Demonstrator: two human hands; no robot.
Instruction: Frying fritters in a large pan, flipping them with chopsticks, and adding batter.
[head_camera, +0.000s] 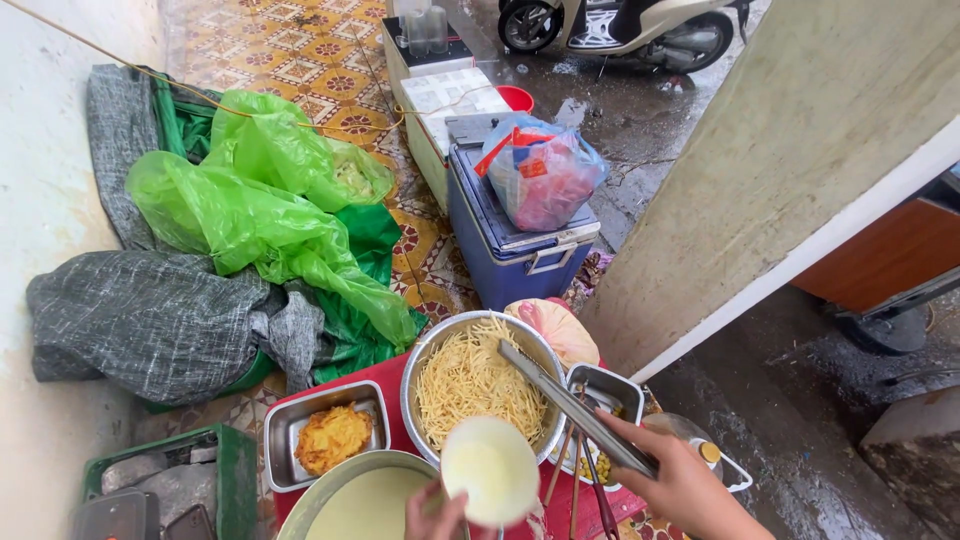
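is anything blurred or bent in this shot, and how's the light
Head view: soft, even daylight with no hard shadows; the wet pavement shows dull glare. The pale cup in the left hand is motion-blurred, while the tongs in the right hand stay fairly sharp. Wide-angle distortion tilts the wall and stretches the edges.

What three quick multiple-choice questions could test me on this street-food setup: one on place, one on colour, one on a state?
1. Where do the pale shredded strips lie?
A. round metal bowl
B. blue cooler
C. green crate

2. What colour is the cooler box?
A. red
B. blue
C. white

3. What does the right hand hold?
A. nothing
B. a knife
C. metal tongs

Answers:
1 A, the strips fill the round metal bowl.
2 B, the cooler box under the plastic bag is blue.
3 C, the right hand grips metal tongs over the bowl.
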